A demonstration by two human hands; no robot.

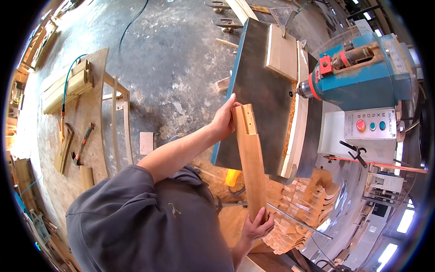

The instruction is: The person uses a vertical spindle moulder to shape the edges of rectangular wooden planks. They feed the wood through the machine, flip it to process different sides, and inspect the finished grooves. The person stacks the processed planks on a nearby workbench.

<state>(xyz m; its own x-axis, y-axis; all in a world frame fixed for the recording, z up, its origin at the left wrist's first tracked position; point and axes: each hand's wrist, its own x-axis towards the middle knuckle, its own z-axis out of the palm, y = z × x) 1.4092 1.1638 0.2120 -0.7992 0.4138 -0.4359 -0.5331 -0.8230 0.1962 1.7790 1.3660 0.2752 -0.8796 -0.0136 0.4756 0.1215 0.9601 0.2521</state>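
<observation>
A long wooden workpiece (252, 167), slightly curved with a stepped, notched end and small holes near that end, is held in both hands. My left hand (224, 119) grips its notched end, over the edge of the dark machine table (258, 72). Around the opposite end, closer to my body, my right hand (258, 225) has its fingers closed. The piece slants across the table's near corner. To the right of it, a blue drilling machine (362, 77) points its chuck (307, 89) at a pale wooden fence strip (301, 122) lined with shavings.
A wooden block (283, 52) lies on the machine table's far part. A control box (370, 124) carries red and green buttons. Stacked wooden pieces (303, 204) stand at lower right. On the left bench (97, 131) are wood strips (68, 86), a hammer (82, 143) and an air gun (62, 122).
</observation>
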